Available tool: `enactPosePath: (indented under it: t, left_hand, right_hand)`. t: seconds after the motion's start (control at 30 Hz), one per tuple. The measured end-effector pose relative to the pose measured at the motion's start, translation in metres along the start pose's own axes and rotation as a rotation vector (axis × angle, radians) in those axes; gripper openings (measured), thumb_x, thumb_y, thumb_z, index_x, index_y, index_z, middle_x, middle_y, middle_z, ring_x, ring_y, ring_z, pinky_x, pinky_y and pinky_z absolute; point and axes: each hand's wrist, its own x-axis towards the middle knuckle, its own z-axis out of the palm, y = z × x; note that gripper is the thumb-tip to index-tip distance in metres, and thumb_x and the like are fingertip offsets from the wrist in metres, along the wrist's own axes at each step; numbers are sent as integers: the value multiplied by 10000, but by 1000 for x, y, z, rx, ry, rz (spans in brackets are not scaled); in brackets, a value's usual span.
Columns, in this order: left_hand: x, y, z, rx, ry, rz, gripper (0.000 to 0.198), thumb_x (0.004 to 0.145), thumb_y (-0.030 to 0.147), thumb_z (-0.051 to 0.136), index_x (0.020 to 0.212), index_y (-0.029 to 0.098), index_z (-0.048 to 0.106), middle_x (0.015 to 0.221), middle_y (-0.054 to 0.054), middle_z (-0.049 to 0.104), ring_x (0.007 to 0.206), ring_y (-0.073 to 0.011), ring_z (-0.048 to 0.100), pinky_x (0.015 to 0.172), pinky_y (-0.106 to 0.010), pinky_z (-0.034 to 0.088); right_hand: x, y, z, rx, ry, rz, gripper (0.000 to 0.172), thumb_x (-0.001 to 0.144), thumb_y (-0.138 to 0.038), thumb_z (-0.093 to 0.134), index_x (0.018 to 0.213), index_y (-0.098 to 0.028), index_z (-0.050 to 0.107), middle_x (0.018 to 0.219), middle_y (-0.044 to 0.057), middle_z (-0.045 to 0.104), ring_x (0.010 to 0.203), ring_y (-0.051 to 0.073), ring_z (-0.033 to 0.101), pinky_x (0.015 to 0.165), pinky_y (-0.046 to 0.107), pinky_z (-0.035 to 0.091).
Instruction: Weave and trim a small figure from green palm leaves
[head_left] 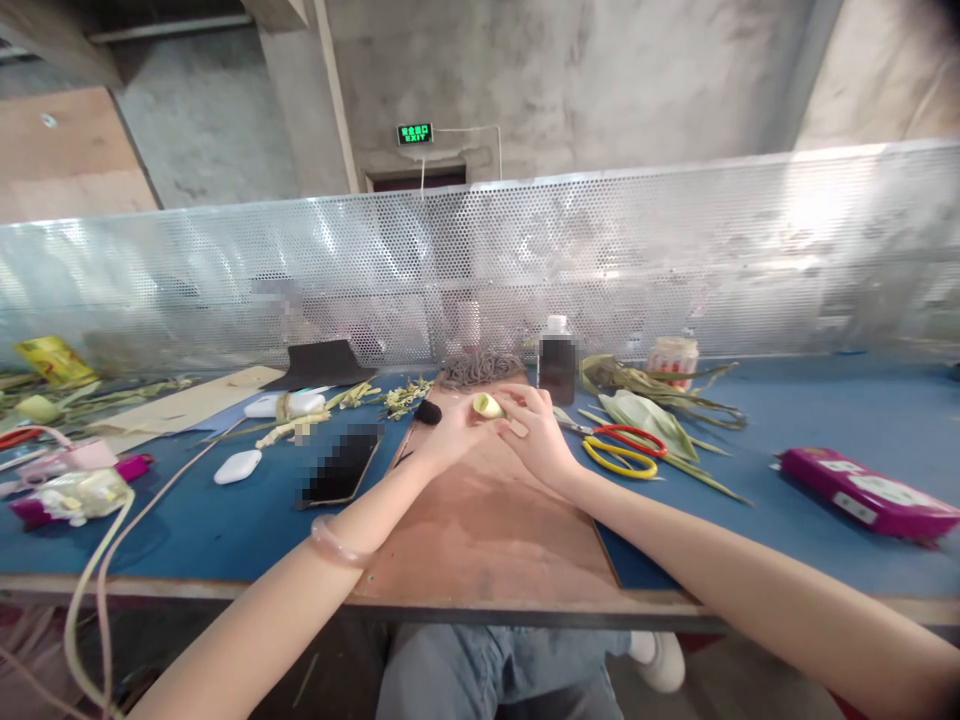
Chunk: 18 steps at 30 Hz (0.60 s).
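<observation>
Over the brown board (487, 540) my two hands meet in front of me. A small pale yellow-green roll (488, 405), hollow at its near end and looking like a rolled strip of husk or leaf, is between them. My left hand (459, 432) is closed on the roll from the left, with a bangle on its forearm. My right hand (536, 428) curls in from the right, its fingers closed against the roll. Its exact finger contacts are partly hidden. Just right of my right hand lie scissors (621, 452) with red and yellow handles.
Left of the board are a black phone (343, 468), a white case (238, 466) and a dark fuzzy piece (428, 412). Behind my hands lie a grey cord heap (481, 370) and a dark bottle (557, 365). Dried husks (649, 425) and a magenta pack (866, 492) sit right.
</observation>
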Motion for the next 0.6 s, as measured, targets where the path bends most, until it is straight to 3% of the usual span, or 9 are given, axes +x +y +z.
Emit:
enactPosePath:
  t: [0.2, 0.4, 0.6]
  left_hand:
    - [-6, 15, 5, 380, 71, 53, 271, 810, 397, 544, 925, 155, 582, 896, -68, 638, 882, -205, 581, 775, -305, 448]
    - [-7, 14, -6, 682, 177, 208, 149, 819, 313, 489, 751, 183, 519, 704, -5, 544, 691, -152, 509, 688, -276, 413]
    - [-12, 10, -10, 839, 154, 361, 51, 745, 225, 524, 749, 206, 572, 722, -32, 568, 749, -188, 519, 766, -322, 415]
  right_hand:
    - [0, 1, 1, -22, -10, -6, 386, 823, -202, 537, 1197, -289, 581, 1304, 82, 447, 999, 249, 460, 914, 512, 419]
    - [0, 3, -2, -36, -183, -30, 625, 758, -115, 499, 1348, -303, 416, 1467, 89, 227, 1117, 263, 444, 954, 526, 374]
    - [-3, 5, 3, -49, -196, -69, 711, 753, -90, 447, 1422, -250, 267, 1450, 144, 246, 1254, 310, 342, 958, 562, 369]
